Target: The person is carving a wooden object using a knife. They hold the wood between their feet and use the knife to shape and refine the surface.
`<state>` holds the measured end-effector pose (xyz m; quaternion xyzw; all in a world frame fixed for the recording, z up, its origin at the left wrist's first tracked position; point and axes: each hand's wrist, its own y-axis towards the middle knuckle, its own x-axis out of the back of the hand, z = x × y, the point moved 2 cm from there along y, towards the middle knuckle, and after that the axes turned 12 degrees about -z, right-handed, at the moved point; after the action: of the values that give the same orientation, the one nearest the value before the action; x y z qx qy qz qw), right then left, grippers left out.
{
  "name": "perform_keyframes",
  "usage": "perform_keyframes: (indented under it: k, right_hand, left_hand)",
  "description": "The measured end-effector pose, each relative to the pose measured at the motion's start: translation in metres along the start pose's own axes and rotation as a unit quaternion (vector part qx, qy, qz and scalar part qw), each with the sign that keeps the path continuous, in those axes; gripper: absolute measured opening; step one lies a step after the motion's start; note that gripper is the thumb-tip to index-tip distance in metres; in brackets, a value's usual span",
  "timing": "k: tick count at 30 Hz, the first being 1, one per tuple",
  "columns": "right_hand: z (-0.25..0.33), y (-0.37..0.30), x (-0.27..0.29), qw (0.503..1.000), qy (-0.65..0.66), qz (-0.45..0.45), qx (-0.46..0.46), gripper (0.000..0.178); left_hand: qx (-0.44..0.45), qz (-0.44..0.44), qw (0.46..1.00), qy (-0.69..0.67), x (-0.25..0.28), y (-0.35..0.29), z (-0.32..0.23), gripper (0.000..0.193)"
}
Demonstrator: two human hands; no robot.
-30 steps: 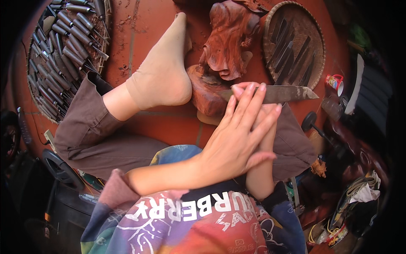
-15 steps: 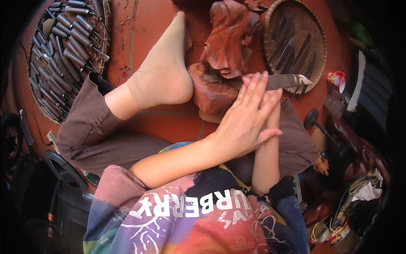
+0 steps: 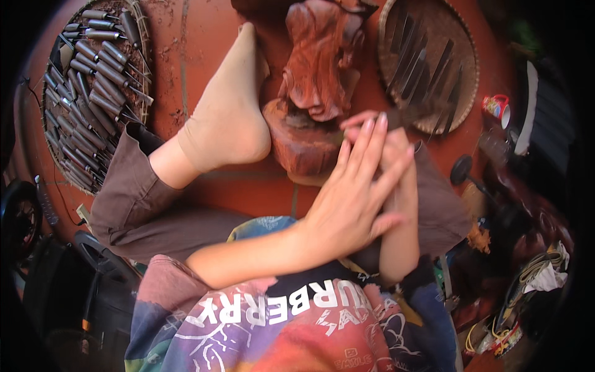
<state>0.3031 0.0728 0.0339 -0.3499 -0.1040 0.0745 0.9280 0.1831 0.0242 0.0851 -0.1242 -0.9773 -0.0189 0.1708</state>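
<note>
My left hand (image 3: 350, 186) lies across my right hand with its fingers stretched out and nearly flat. Partly covered by it, my right hand (image 3: 401, 177) is bent around a dark, flat, blade-like tool (image 3: 414, 116). Motion smears this tool in front of the round basket, and its grip is hidden by my fingers. Just beyond my fingertips stands a reddish-brown wood carving (image 3: 322, 59) with flowing folds. Its rounded, stump-like lower part (image 3: 304, 152) sits between my socked foot (image 3: 226, 118) and my hands.
A woven tray (image 3: 149, 56) at far left holds many dark-handled carving tools. At far right, a round shallow basket (image 3: 474, 74) carries several dark flat blades. Beyond it are a red patterned mug (image 3: 496, 110) and a dark round-headed object (image 3: 462, 168). Reddish tiles (image 3: 214, 40) bear wood chips.
The tool in my right hand has gone from sharp to blurred. Both hands have shifted slightly down. The whole view has moved a little, so carving and foot appear further left.
</note>
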Motion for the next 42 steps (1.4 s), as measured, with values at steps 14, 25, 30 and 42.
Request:
perform_keyframes:
  k: [14, 25, 30, 42]
  right_hand:
    - [-0.012, -0.004, 0.0, 0.983, 0.176, -0.034, 0.048, 0.02]
    - [-0.011, 0.007, 0.006, 0.98, 0.196, -0.014, 0.028, 0.02]
    - [-0.008, -0.001, 0.003, 0.987, 0.159, -0.013, 0.021, 0.02]
    - [-0.013, 0.003, 0.011, 0.979, 0.199, 0.036, 0.001, 0.023]
  left_hand:
    - [0.009, 0.013, 0.996, 0.084, -0.02, 0.01, 0.006, 0.08]
    - [0.005, -0.01, 0.994, 0.108, -0.029, 0.021, 0.016, 0.086]
    - [-0.002, 0.008, 0.996, 0.088, -0.021, 0.017, 0.009, 0.081]
    - [0.005, 0.008, 0.996, 0.083, -0.024, 0.012, 0.011, 0.08]
